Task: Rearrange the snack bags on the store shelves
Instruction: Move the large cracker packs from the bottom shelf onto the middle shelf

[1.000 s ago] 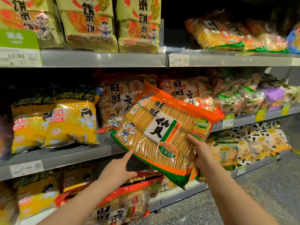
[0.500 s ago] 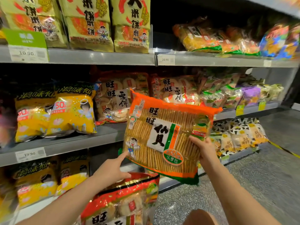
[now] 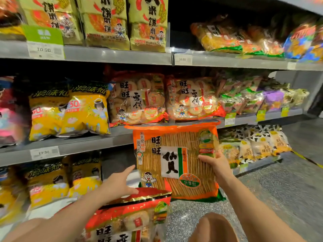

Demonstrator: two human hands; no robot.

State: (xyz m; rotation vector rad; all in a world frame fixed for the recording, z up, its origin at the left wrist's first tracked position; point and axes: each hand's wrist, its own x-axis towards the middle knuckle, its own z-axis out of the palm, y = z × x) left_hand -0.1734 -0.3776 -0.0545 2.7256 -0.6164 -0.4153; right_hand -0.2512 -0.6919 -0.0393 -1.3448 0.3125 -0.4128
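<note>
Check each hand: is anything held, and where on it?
The right hand grips the large orange rice cracker bag at its right edge. The left hand is open beside that bag, above the red bag, gripping nothing.

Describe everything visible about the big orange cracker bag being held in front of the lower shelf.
The large orange plastic cracker bag is a flat, glossy pack with clear panels showing rows of long golden crackers, a white label with black characters beside a green stripe, a cartoon boy at lower left, and a green bottom edge. It is upright, facing the camera, below the grey metal middle shelf. The right hand grips its right side; the left hand is open nearby, not clearly touching it. A red rice-cracker bag overlaps its lower left corner.
</note>
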